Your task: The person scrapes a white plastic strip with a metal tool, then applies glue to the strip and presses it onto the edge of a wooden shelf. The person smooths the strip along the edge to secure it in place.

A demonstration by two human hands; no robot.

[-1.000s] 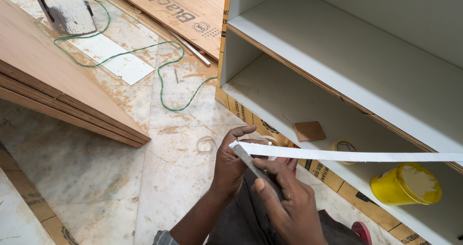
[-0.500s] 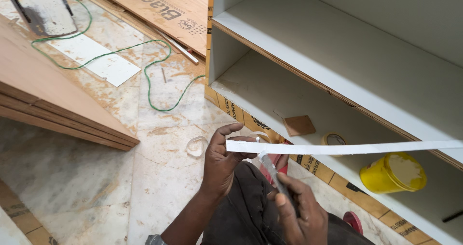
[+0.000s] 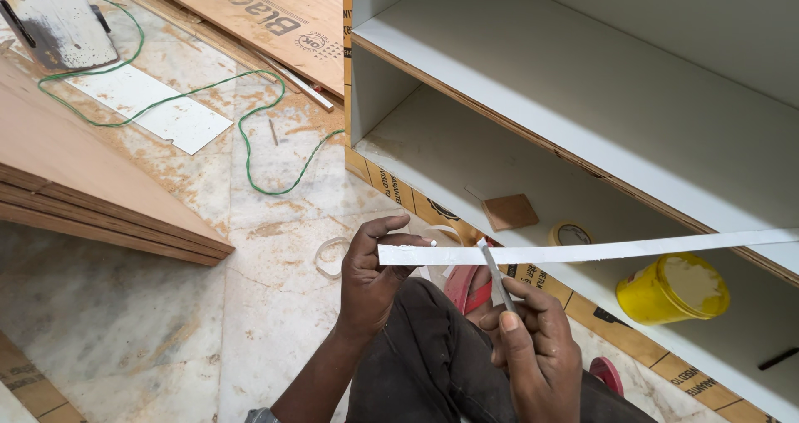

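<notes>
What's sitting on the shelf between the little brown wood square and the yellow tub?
In the head view, a roll of tape lies on the shelf between the brown wood square and the yellow tub.

Yellow lidded tub [image 3: 672, 287] on the lower shelf; round stamp [image 3: 312, 40] on the plywood sheet [image 3: 250, 11]
</notes>
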